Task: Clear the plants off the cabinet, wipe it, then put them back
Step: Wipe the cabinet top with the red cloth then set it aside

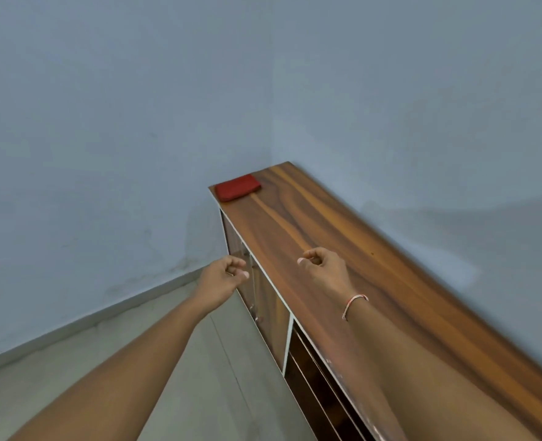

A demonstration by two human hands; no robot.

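Observation:
A long wooden cabinet (374, 281) runs along the right wall into the corner. Its top carries a folded red cloth (237, 187) at the far left end; I see no plants on it. My right hand (322, 268) hovers over the middle of the top, fingers curled in, holding nothing. My left hand (223, 278) hangs just off the cabinet's front edge, over the floor, fingers also curled with nothing in them. Both hands are well short of the cloth.
Blue-grey walls (120, 122) meet in a corner behind the cabinet's far end. Grey tiled floor (155, 351) spreads to the left. Open shelf compartments (314, 370) show below the cabinet's front edge.

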